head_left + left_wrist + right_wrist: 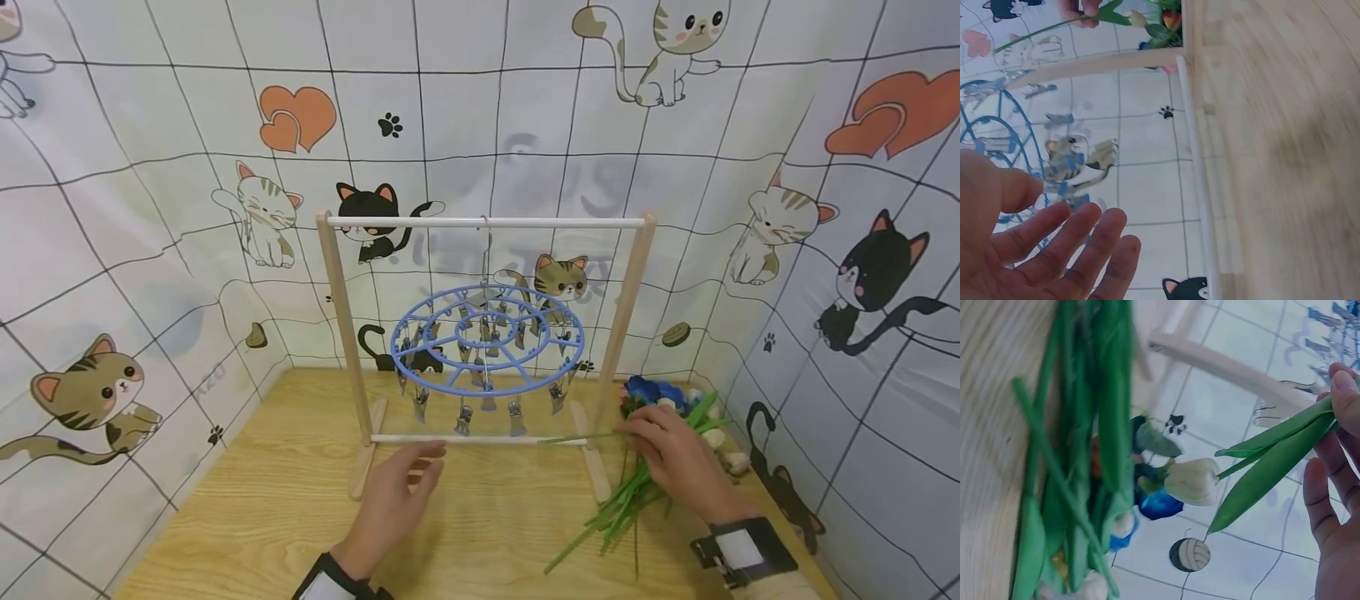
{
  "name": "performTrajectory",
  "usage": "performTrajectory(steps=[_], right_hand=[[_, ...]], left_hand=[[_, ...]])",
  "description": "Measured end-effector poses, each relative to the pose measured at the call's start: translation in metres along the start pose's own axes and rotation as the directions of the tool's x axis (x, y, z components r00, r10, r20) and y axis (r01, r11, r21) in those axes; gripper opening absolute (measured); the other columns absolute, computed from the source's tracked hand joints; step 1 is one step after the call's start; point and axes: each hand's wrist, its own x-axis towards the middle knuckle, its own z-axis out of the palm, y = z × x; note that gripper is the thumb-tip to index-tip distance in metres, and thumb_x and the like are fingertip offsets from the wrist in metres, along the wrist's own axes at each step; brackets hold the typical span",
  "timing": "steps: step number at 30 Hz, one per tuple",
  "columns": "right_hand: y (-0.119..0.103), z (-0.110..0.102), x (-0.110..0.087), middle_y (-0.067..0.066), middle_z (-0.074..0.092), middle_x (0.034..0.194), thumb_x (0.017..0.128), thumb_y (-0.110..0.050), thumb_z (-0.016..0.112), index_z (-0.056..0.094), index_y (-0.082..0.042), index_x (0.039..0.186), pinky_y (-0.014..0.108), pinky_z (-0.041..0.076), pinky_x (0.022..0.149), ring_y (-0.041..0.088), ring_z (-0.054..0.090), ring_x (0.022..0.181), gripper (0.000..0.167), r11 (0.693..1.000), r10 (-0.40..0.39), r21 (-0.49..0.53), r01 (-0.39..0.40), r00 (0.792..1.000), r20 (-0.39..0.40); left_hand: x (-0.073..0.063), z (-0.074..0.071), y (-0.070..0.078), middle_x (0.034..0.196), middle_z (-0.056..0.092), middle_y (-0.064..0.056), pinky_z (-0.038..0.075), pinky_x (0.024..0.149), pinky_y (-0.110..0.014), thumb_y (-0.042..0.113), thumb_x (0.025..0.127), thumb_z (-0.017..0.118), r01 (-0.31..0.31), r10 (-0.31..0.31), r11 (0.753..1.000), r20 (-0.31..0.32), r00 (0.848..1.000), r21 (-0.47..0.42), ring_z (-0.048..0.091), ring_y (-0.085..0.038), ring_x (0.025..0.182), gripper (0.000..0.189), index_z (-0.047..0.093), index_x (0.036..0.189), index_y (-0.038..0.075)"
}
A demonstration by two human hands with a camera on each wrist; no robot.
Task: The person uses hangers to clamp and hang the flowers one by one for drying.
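Note:
My right hand (678,458) pinches a white tulip (1192,481) by its stem and green leaves, above a pile of flowers. In the head view the tulip's thin stem (566,439) points left, towards the rack. My left hand (397,500) hovers in front of the rack, fingers loosely bent and holding nothing; the left wrist view shows its palm and spread fingers (1105,240). Between the hands and the back wall hangs a round blue clip hanger (393,342) with several dangling clips (465,419).
A wooden rack with a white top bar (420,222) carries the hanger, and its feet (592,467) stand on the wood-patterned table (277,508). At the right lie loose green stems (626,504), a blue flower (647,390) and white blooms. Cat-printed cloth (465,100) surrounds the table.

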Motion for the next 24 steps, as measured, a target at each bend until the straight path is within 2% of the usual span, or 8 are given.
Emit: performTrajectory(steps=[1, 2, 5, 6, 8, 11, 16, 24], right_hand=[[-0.003, -0.001, 0.002, 0.002, 0.075, 0.114, 0.124, -0.048, 0.046, 0.086, -0.013, 0.119, 0.014, 0.042, 0.071, 0.011, 0.059, 0.092, 0.053, 1.0, 0.001, 0.006, -0.001, 1.0, -0.011], [-0.005, -0.002, 0.004, 0.002, 0.076, 0.114, 0.124, -0.045, 0.05, 0.086, -0.012, 0.119, 0.014, 0.042, 0.071, 0.012, 0.059, 0.092, 0.049, 1.0, 0.001, 0.021, -0.001, 1.0, -0.021], [-0.013, -0.005, 0.009, 0.003, 0.077, 0.116, 0.115, -0.014, 0.075, 0.086, -0.012, 0.122, 0.015, 0.043, 0.072, 0.013, 0.061, 0.093, 0.012, 0.998, 0.008, 0.068, -0.004, 0.999, -0.048], [-0.016, -0.005, 0.011, 0.004, 0.077, 0.117, 0.107, -0.002, 0.082, 0.085, -0.012, 0.123, 0.015, 0.044, 0.073, 0.014, 0.063, 0.093, 0.019, 0.996, 0.01, 0.088, -0.004, 0.998, -0.06], [-0.022, -0.005, 0.014, 0.005, 0.078, 0.117, 0.086, 0.017, 0.091, 0.085, -0.011, 0.123, 0.016, 0.047, 0.074, 0.017, 0.067, 0.095, 0.047, 0.992, 0.015, 0.122, -0.004, 0.997, -0.082], [-0.03, -0.002, 0.019, 0.007, 0.078, 0.116, 0.076, 0.023, 0.092, 0.084, -0.009, 0.121, 0.017, 0.052, 0.075, 0.018, 0.07, 0.095, 0.056, 0.989, 0.021, 0.147, -0.003, 0.993, -0.115], [-0.044, 0.001, 0.026, 0.006, 0.078, 0.114, 0.078, 0.023, 0.092, 0.083, -0.008, 0.119, 0.014, 0.053, 0.069, 0.009, 0.067, 0.086, 0.052, 0.978, 0.066, 0.205, -0.035, 0.987, -0.148], [-0.068, 0.009, 0.035, 0.003, 0.081, 0.113, 0.088, 0.02, 0.089, 0.084, -0.01, 0.127, 0.012, 0.056, 0.071, 0.007, 0.071, 0.089, 0.05, 0.939, 0.158, 0.327, -0.109, 0.979, -0.128]], left_hand=[[0.0, 0.001, 0.003, 0.134, 0.085, -0.002, 0.071, 0.094, -0.032, 0.017, 0.117, 0.074, -0.007, 0.007, 1.0, -0.004, 1.0, -0.015, 0.085, -0.026, 0.114, 0.027, 0.079, 0.144, 0.016], [0.0, 0.001, 0.006, 0.134, 0.086, -0.002, 0.071, 0.095, -0.032, 0.017, 0.117, 0.074, -0.012, 0.011, 0.999, -0.007, 1.0, -0.032, 0.085, -0.026, 0.115, 0.028, 0.078, 0.144, 0.016], [-0.001, 0.004, 0.017, 0.136, 0.085, -0.004, 0.071, 0.098, -0.033, 0.017, 0.116, 0.075, -0.021, 0.02, 0.997, -0.01, 1.0, -0.076, 0.085, -0.027, 0.116, 0.032, 0.076, 0.148, 0.016], [-0.001, 0.004, 0.021, 0.137, 0.085, -0.004, 0.071, 0.098, -0.034, 0.017, 0.116, 0.075, -0.025, 0.024, 0.996, -0.011, 1.0, -0.086, 0.085, -0.027, 0.117, 0.034, 0.075, 0.15, 0.016], [-0.002, 0.006, 0.029, 0.139, 0.084, -0.006, 0.071, 0.099, -0.034, 0.016, 0.116, 0.075, -0.047, 0.046, 0.993, -0.012, 0.999, -0.106, 0.085, -0.029, 0.118, 0.038, 0.073, 0.153, 0.013], [-0.001, 0.008, 0.04, 0.144, 0.082, -0.008, 0.072, 0.101, -0.036, 0.017, 0.117, 0.074, -0.103, 0.101, 0.987, -0.02, 0.995, -0.126, 0.085, -0.032, 0.121, 0.044, 0.068, 0.159, 0.009], [0.007, 0.012, 0.057, 0.153, 0.077, -0.014, 0.071, 0.106, -0.043, 0.016, 0.119, 0.071, -0.197, 0.194, 0.97, -0.034, 0.98, -0.144, 0.083, -0.036, 0.128, 0.051, 0.058, 0.166, 0.003], [0.016, 0.017, 0.082, 0.158, 0.075, -0.015, 0.068, 0.113, -0.048, 0.018, 0.119, 0.07, -0.158, 0.163, 0.973, 0.015, 0.986, -0.169, 0.081, -0.032, 0.136, 0.057, 0.053, 0.172, 0.005]])
